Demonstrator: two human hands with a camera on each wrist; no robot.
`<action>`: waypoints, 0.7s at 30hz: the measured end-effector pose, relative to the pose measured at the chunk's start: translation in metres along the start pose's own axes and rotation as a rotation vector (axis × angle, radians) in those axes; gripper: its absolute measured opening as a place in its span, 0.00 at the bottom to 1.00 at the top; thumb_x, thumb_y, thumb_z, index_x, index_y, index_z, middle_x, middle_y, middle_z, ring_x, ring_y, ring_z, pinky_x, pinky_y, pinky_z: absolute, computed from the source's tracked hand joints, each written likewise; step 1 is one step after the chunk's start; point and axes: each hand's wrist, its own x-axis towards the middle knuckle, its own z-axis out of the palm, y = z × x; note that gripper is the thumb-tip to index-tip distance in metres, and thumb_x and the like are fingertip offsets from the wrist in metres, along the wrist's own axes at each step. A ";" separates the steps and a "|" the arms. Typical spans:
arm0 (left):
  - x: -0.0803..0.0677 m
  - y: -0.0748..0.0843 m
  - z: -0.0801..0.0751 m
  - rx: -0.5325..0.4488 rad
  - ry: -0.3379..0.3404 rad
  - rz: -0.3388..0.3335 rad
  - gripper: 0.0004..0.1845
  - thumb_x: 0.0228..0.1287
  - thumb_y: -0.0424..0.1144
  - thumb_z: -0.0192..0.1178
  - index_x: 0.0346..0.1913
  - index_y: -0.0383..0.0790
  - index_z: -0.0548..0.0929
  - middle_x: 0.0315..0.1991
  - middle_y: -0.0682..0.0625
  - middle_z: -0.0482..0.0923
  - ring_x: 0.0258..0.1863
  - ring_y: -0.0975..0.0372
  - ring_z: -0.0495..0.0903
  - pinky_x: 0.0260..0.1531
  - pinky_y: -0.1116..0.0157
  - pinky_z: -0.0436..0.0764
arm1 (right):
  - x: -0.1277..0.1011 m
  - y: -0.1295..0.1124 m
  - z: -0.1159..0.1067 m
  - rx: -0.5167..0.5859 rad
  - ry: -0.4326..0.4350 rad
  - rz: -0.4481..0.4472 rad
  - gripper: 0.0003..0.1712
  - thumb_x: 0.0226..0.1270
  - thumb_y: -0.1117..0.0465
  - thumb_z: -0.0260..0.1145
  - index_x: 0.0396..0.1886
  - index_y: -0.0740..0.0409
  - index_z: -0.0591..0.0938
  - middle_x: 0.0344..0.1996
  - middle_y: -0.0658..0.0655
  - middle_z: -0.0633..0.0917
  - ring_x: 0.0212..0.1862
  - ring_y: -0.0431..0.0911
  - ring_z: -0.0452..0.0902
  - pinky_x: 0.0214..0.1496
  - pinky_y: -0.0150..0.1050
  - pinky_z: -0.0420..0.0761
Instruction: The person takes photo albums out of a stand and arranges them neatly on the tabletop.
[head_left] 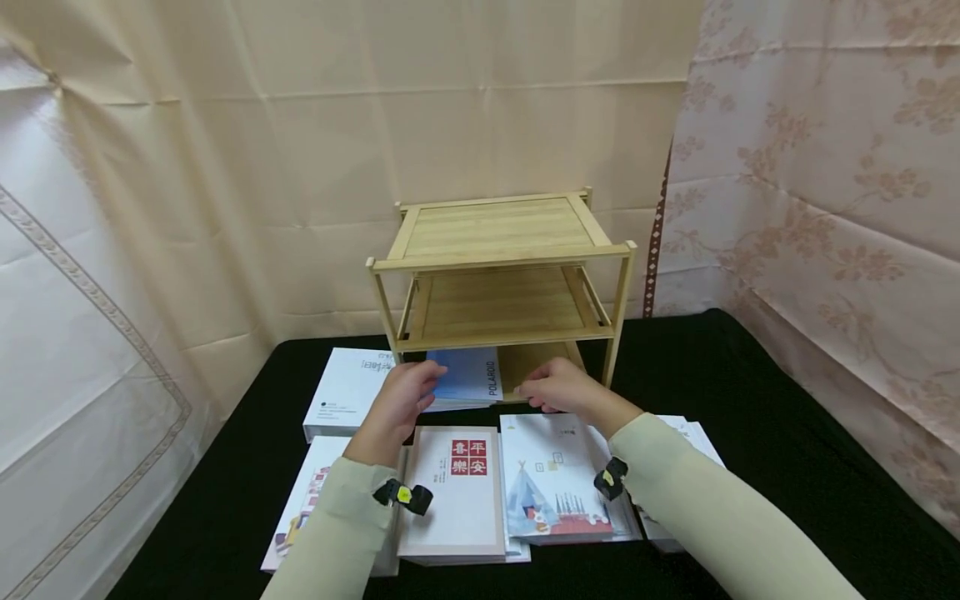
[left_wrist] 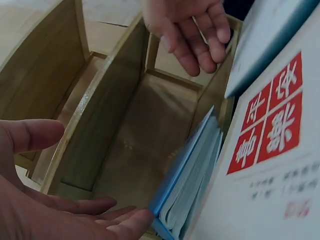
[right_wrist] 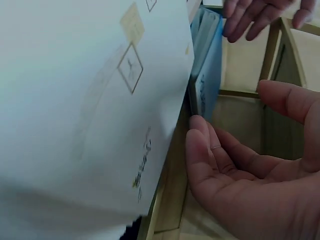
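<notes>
A blue book (head_left: 463, 375) marked POLAROID lies on the bottom tier of a three-tier wooden rack (head_left: 510, 302). My left hand (head_left: 405, 398) is at its left side, thumb spread away from the fingers. In the left wrist view the fingertips (left_wrist: 137, 220) meet a corner of the blue book (left_wrist: 180, 175). To the right of the book, my right hand (head_left: 562, 388) hovers by the front of the bottom tier, fingers loosely bent and nothing in them. The right wrist view shows its fingertips (right_wrist: 198, 145) just short of the blue book (right_wrist: 209, 75).
In front of the rack lie a white book with a red stamp (head_left: 450, 521) and a tent-picture book (head_left: 551, 446), both on stacks. More white books sit at the left (head_left: 345, 392) and right (head_left: 701, 442). Black cloth (head_left: 787, 467) covers the table; curtains (head_left: 480, 125) hang behind.
</notes>
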 end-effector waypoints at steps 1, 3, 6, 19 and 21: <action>0.001 0.001 0.001 0.036 0.012 0.010 0.37 0.68 0.38 0.60 0.76 0.26 0.62 0.75 0.33 0.66 0.73 0.43 0.68 0.75 0.46 0.69 | 0.003 -0.001 0.002 0.003 0.000 0.005 0.26 0.69 0.53 0.70 0.58 0.67 0.83 0.50 0.62 0.88 0.47 0.49 0.86 0.51 0.44 0.89; 0.005 0.002 0.002 0.096 0.031 0.029 0.37 0.67 0.39 0.62 0.76 0.33 0.64 0.72 0.39 0.68 0.68 0.47 0.70 0.72 0.47 0.71 | 0.009 -0.004 0.007 0.013 -0.004 0.010 0.27 0.69 0.53 0.70 0.60 0.68 0.82 0.50 0.62 0.88 0.48 0.50 0.86 0.52 0.44 0.89; 0.009 0.003 0.003 0.179 0.039 0.049 0.36 0.67 0.41 0.63 0.77 0.42 0.66 0.72 0.43 0.69 0.67 0.48 0.68 0.73 0.45 0.67 | 0.016 -0.008 0.014 0.030 -0.004 0.020 0.28 0.69 0.53 0.70 0.61 0.69 0.80 0.50 0.61 0.87 0.48 0.50 0.86 0.52 0.44 0.89; 0.019 -0.002 0.004 0.330 0.031 -0.063 0.47 0.65 0.46 0.64 0.80 0.31 0.54 0.80 0.35 0.55 0.80 0.42 0.54 0.81 0.41 0.51 | 0.030 -0.011 0.029 0.123 0.012 0.091 0.20 0.68 0.54 0.70 0.49 0.65 0.82 0.39 0.59 0.86 0.40 0.49 0.82 0.43 0.37 0.86; 0.019 -0.004 0.003 0.345 0.031 -0.073 0.47 0.65 0.47 0.64 0.80 0.30 0.54 0.80 0.34 0.55 0.80 0.41 0.55 0.80 0.41 0.52 | 0.031 -0.011 0.033 0.151 0.014 0.095 0.23 0.67 0.55 0.70 0.53 0.68 0.81 0.40 0.60 0.86 0.39 0.49 0.83 0.43 0.38 0.87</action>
